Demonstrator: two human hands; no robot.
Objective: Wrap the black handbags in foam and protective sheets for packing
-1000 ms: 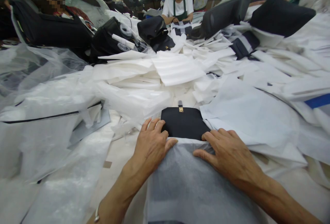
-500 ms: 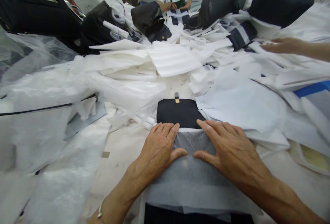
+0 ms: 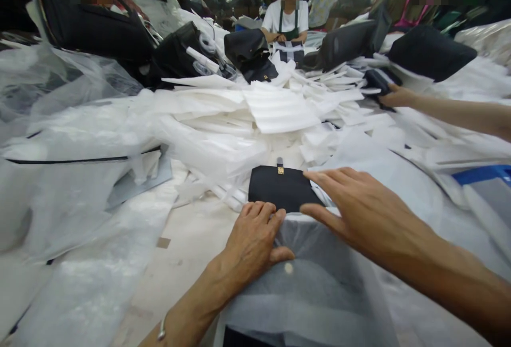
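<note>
A black bag flap point(image 3: 285, 188) with a small gold clasp point(image 3: 280, 170) lies flat in front of me, pointing away. Thin translucent white sheet point(image 3: 307, 278) covers the dark part nearer to me. My left hand point(image 3: 259, 235) rests on the upper left of this sheet, fingers stretched and thumb apart, fingertips at the flap's near edge. Above the sheet's right side, my right hand point(image 3: 359, 206) is open, its fingers extended toward the flap's right edge; whether it touches anything is unclear.
White foam and paper sheets point(image 3: 279, 107) heap across the table. Several black bags point(image 3: 247, 49) stand behind them. Plastic wrapping point(image 3: 80, 187) covers the left. At the right a co-worker's hand point(image 3: 399, 97) grips a dark item. Another person point(image 3: 289, 17) sits at the far side.
My right hand has lifted off the sheet, while my left hand stays on it. The co-worker's hand at right has taken hold of a dark item. The view has tilted up.
</note>
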